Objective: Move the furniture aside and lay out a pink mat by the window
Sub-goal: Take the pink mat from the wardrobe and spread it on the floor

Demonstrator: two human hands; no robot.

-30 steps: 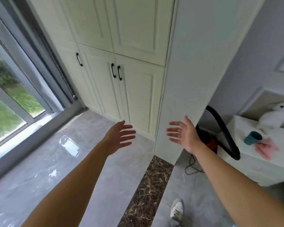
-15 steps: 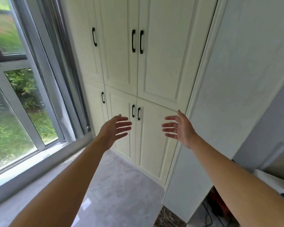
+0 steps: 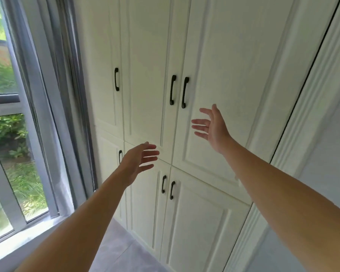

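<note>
Reaching at the tall cream panelled cupboard with both hands spread and holding nothing; your right hand is sitting nearer the black upper door handles than your left hand. No pink mat is showing, and the window is lying off to your left.

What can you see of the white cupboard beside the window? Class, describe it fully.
The white cupboard is a tall built-in unit of cream panelled doors, all shut, stacked in upper and lower rows. Its black handles are curved bars set upright. It stands against the window frame, on grey floor. Both hands are raised open before it; neither visibly touches it.
</note>
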